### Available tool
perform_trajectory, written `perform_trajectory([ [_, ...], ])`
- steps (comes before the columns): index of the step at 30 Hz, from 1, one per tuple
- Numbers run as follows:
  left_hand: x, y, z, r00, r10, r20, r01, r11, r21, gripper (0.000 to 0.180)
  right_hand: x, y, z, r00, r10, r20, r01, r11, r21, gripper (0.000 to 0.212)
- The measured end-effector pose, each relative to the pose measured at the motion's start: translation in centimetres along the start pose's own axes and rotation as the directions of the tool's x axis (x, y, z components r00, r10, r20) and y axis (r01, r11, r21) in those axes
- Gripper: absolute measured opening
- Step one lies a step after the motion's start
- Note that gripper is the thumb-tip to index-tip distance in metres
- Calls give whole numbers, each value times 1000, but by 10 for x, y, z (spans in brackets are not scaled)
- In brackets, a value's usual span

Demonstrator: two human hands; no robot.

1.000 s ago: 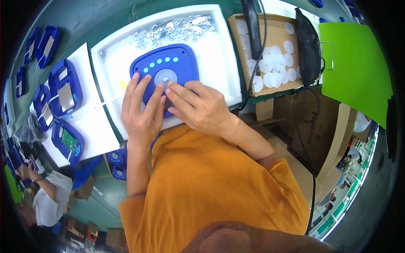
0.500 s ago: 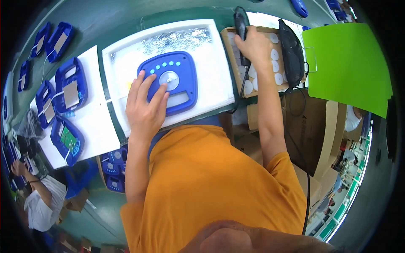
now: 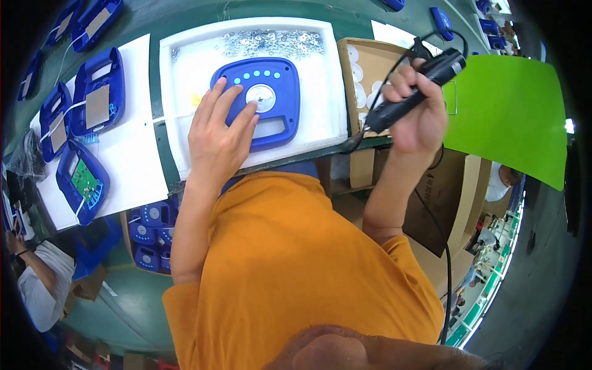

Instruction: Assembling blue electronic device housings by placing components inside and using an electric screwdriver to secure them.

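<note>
A blue plastic housing (image 3: 290, 102) with a row of light-blue dots and a rectangular cutout lies in a white foam tray (image 3: 327, 123). A clear round disc (image 3: 261, 97) sits in its middle. My left hand (image 3: 219, 132) rests on the housing's left side, fingers spread flat, the thumb-side fingertip by the disc. My right hand (image 3: 420, 117) is raised over the right edge of a cardboard box (image 3: 377, 52), closed around a black corded electric screwdriver (image 3: 447, 66). The tool tilts, its narrow end down to the left. White round discs (image 3: 359, 95) lie in the box, partly hidden by the tool.
Small metal pieces (image 3: 274, 43) cover the tray's far end. Several blue housings (image 3: 114, 68), one showing a green circuit board (image 3: 83, 179), lie on white sheets at left. A bright green panel (image 3: 512, 117) stands right. A black cord (image 3: 445, 277) hangs beside my right arm.
My right hand has moved right and nearer from the box's far left side, turning the screwdriver with it. My left hand stays on the housing. The whole view has shifted slightly.
</note>
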State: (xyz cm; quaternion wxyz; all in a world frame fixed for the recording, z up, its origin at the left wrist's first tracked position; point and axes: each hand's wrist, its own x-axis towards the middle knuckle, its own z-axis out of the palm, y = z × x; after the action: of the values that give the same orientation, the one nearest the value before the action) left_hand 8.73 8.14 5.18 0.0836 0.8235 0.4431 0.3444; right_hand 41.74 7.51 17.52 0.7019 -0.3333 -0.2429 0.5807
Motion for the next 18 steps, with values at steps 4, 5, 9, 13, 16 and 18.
perform_trajectory([
  [4, 2, -2, 2, 1000, -7, -11, 7, 1000, -9, 18, -1, 59, 50, 977, -166, 131, 178, 980, -86, 20],
  [5, -2, -2, 1, 1000, -6, -15, 6, 1000, -4, 18, 0, 76, 60, 951, -244, 187, 272, 952, -143, 19],
  [9, 1, -1, 3, 999, -14, -43, 13, 999, -31, 18, 7, 120, 79, 872, -397, 286, 466, 852, -238, 31],
  [13, -4, -3, 9, 998, -20, -67, 17, 999, -42, 20, 11, 142, 83, 823, -425, 378, 530, 813, -240, 39],
  [16, -5, -3, 9, 997, -32, -69, 29, 998, -52, 20, 13, 159, 74, 852, -351, 387, 498, 772, -395, 34],
  [18, -5, -4, 9, 997, -29, -67, 26, 998, -52, 20, 23, 153, 66, 797, -288, 531, 537, 739, -406, 35],
])
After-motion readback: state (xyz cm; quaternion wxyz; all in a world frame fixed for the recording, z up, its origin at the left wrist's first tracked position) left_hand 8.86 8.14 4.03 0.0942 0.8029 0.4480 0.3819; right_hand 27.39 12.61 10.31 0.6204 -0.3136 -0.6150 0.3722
